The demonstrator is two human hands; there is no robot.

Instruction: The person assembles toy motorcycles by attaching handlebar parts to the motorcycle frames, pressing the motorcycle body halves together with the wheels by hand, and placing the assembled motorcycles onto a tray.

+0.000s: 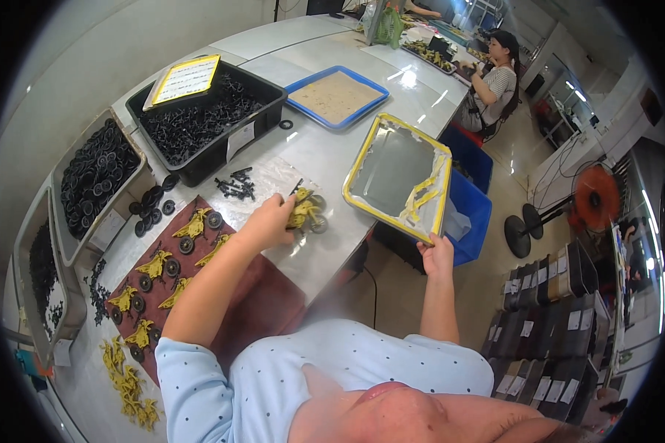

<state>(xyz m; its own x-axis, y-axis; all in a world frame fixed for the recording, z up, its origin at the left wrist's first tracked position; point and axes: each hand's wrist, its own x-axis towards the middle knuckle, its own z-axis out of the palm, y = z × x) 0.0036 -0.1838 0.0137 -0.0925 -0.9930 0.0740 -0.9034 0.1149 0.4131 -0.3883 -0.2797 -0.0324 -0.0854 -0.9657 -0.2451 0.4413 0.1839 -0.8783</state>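
Observation:
My left hand (273,220) reaches over the table with fingers closed around a yellow-green toy motorcycle (308,211); its wheels and a black bar show past the fingertips. More than one may be in that grip; I cannot tell. With my right hand (437,255) I grip the near corner of a tray with a yellow taped rim (362,157). Torn white and yellow lining shows on the tray's right side. Beneath my left forearm, a dark red cloth (270,292) bears several yellow toy motorcycles (153,263) with black wheels, laid in rows.
A black bin (275,118) of small black parts carries a paper sheet (187,79). Left of it stand a bin of black wheels (100,173) and another bin (70,310). Loose yellow parts (125,380) lie near left. Beyond are a blue-rimmed tray (338,96) and a seated person (495,81).

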